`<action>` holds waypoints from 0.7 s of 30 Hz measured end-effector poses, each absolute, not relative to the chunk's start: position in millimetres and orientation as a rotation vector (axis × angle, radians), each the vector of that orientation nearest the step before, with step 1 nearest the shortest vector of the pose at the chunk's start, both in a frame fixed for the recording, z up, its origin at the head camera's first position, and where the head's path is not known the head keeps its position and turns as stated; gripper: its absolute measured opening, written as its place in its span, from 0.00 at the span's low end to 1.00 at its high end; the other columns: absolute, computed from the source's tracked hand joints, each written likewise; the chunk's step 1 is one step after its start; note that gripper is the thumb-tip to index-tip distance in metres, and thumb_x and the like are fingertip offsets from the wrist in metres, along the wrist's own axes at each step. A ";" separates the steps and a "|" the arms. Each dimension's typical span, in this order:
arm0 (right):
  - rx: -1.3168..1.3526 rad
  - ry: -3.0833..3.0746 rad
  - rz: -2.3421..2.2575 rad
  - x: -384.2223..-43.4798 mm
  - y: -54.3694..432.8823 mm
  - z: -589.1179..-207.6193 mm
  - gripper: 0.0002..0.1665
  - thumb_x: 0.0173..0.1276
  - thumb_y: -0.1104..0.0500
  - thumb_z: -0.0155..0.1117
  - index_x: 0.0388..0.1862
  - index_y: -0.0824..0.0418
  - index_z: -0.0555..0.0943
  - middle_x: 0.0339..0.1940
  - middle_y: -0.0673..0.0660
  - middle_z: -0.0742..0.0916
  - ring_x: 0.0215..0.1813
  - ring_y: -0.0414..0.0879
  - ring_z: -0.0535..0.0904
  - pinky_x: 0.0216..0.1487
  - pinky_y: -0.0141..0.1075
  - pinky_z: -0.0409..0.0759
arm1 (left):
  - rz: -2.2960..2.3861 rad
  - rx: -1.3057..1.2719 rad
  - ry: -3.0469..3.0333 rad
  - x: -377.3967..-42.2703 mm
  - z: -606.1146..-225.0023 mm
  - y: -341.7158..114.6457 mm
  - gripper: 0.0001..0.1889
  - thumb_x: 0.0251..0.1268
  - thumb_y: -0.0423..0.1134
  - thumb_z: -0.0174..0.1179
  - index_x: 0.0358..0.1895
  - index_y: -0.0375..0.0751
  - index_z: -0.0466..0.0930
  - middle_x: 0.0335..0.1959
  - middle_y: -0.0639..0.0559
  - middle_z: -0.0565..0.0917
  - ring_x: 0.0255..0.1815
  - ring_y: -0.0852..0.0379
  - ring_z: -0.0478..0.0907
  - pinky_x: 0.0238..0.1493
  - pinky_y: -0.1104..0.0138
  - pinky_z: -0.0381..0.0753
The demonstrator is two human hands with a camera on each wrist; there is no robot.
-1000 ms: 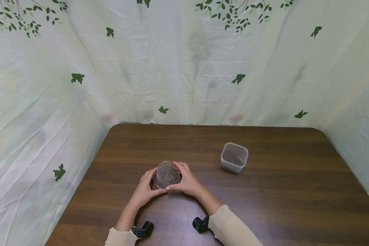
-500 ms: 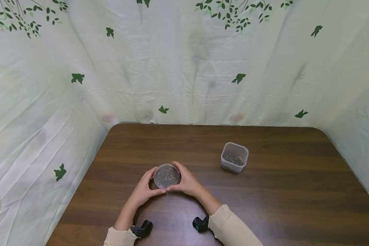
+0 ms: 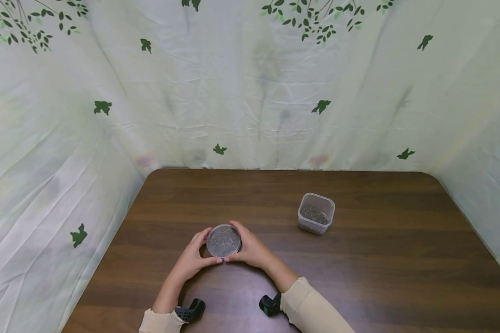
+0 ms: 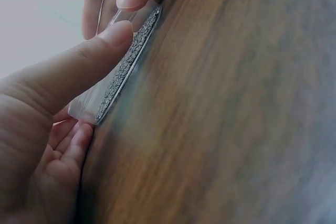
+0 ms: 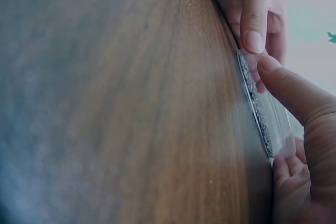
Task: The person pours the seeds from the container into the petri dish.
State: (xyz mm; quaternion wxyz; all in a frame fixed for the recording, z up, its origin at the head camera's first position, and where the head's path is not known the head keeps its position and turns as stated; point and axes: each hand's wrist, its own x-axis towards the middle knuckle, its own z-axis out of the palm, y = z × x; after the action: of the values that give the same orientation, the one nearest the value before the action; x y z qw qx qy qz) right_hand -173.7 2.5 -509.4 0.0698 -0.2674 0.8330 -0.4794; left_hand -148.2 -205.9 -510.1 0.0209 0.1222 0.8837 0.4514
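Observation:
A clear round dish (image 3: 223, 241) with a transparent lid, a petri dish by its shape, sits on the wooden table and contains a layer of grey granules (image 4: 122, 72). My left hand (image 3: 193, 256) curls round its left side, thumb at the near edge and fingers along the far side. On the opposite side my right hand (image 3: 250, 248) grips it the same way, the two thumb tips almost meeting at the front. In both wrist views the thumbs press on the clear side wall, and the granules lie in the lower part of the dish.
A translucent square plastic tub (image 3: 316, 213) with grey granules in its bottom stands to the right and farther back. The brown wooden table (image 3: 383, 259) reaches back to a pale curtain (image 3: 241, 92) with green leaf and bird prints.
The clear lid, tilted and offset over the dish a second ago, now lies flat on it. Both hands have stayed round the dish.

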 end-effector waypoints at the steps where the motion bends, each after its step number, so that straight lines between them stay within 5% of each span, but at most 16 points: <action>1: -0.803 2.506 -1.439 -173.6 2.1 -509.0 0.58 0.43 0.50 0.76 0.68 0.61 0.54 0.64 0.58 0.67 0.62 0.48 0.64 0.59 0.42 0.62 | 1.391 0.393 2.749 -148.2 -510.2 -206.4 0.49 0.35 0.46 0.74 0.64 0.34 0.58 0.60 0.38 0.63 0.55 0.43 0.67 0.55 0.51 0.63; 11: -0.737 2.435 -1.513 -174.6 3.0 -503.1 0.54 0.49 0.49 0.72 0.69 0.61 0.53 0.65 0.59 0.66 0.62 0.50 0.64 0.59 0.44 0.62 | 1.358 0.433 2.761 -148.4 -507.1 -206.0 0.50 0.37 0.47 0.73 0.65 0.30 0.56 0.61 0.37 0.61 0.57 0.43 0.65 0.56 0.52 0.63; 21: -0.703 2.459 -1.781 -171.5 31.2 -464.4 0.40 0.64 0.50 0.58 0.70 0.59 0.53 0.68 0.58 0.61 0.67 0.51 0.55 0.63 0.45 0.54 | 1.153 0.499 2.884 -145.9 -487.7 -195.4 0.44 0.57 0.53 0.58 0.68 0.31 0.48 0.67 0.35 0.53 0.65 0.39 0.51 0.58 0.46 0.55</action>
State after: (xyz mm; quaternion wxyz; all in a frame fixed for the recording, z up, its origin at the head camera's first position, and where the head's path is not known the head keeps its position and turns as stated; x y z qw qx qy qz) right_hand -171.5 31.2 -464.4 0.0126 -0.2257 0.7889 -0.5714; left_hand -145.9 -195.4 -487.7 -0.0023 0.1587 0.9168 0.3666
